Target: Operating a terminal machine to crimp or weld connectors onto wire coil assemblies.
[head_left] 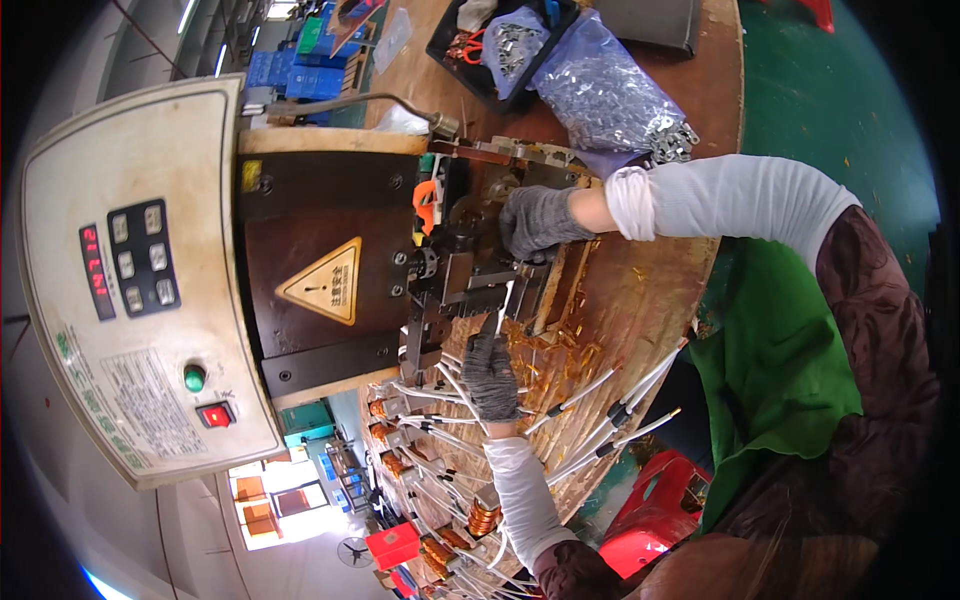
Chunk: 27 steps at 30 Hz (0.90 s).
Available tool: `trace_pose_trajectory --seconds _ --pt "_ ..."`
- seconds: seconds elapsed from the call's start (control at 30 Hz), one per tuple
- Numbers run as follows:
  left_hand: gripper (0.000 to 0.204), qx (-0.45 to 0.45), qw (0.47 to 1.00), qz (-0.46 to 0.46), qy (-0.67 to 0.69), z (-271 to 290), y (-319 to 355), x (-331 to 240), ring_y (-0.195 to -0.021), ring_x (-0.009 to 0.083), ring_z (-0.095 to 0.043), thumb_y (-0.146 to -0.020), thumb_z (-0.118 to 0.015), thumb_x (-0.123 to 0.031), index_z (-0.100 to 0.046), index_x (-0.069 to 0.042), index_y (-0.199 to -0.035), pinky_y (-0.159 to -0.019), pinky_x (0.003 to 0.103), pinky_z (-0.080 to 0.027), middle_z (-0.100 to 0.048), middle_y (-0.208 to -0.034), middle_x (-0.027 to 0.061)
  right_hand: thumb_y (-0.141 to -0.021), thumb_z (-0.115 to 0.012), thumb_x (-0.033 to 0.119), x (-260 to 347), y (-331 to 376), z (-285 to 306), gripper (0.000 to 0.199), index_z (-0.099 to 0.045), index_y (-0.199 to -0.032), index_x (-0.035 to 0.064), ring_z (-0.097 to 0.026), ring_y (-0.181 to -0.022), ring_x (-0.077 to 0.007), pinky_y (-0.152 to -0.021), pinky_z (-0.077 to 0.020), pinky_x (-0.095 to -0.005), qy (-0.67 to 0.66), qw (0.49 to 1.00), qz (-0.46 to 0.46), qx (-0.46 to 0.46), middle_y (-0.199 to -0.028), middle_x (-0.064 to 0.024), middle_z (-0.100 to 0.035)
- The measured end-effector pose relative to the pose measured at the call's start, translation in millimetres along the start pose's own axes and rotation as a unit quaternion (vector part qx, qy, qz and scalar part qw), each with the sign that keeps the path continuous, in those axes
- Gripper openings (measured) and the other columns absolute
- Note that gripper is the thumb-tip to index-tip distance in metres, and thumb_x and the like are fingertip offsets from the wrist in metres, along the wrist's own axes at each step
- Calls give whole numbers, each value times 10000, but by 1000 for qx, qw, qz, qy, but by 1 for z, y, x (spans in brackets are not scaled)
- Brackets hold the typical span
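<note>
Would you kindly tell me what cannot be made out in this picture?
Right hand, head view: its own back hides whatever it may hold.
Left hand, head view: too small at the fingertips to tell whether it pinches anything.
Plastic bag, head view: glossy film blurs its contents beyond counting.
Dark flat object, head view: cut off by the upper edge.

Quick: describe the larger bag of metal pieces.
Start at the machine with the yellow warning triangle, then the black tray on the brown table. Beside that tray lies the clear bluish bag; unlike the smaller bag inside, it has bare metal pieces at its open end.
</note>
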State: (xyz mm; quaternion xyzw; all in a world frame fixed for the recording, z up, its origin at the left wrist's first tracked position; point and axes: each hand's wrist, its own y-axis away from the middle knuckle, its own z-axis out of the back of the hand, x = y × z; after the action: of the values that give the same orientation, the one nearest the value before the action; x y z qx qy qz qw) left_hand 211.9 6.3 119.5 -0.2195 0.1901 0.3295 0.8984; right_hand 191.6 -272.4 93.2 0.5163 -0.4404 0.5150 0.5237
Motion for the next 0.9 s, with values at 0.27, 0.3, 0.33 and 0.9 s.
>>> trace_pose_trajectory --seconds 0.27,0.3,0.33,0.9 --pt "395 12 999 28 17 3 -4 -2 -672 91 -491 -823 -491 79 -609 -44 -1178 -598 227 -411 -566 -829 25 -703 -619 74 7 -10 -1 71 -670 -718 27 -622 -507 -194 -474 -507 -313 48 998 -48 10 -608 -88 -638" --pt "378 14 1000 22 -4 4 -4 0 -707 122 -528 -824 -501 73 -613 -38 -1168 -647 254 -439 -595 -845 50 -780 -583 163 8 -11 -1 156 -689 -722 65 -638 -590 -232 -556 -507 -382 129 990 -37 32 -672 -84 -661" --pt "362 13 999 37 -32 5 -4 2 -742 154 -565 -826 -511 67 -617 -31 -1158 -696 281 -467 -623 -862 76 -779 -582 166 8 -12 -1 158 -693 -717 73 -635 -588 -231 -551 -503 -377 131 990 -40 34 -668 -80 -660" --pt "336 35 999 5 -7 9 -5 3 -669 67 -497 -842 -478 57 -615 -5 -1142 -569 196 -408 -555 -831 15 -729 -619 133 14 -9 1 111 -707 -733 66 -632 -601 -241 -542 -496 -358 236 971 6 30 -693 -84 -668"
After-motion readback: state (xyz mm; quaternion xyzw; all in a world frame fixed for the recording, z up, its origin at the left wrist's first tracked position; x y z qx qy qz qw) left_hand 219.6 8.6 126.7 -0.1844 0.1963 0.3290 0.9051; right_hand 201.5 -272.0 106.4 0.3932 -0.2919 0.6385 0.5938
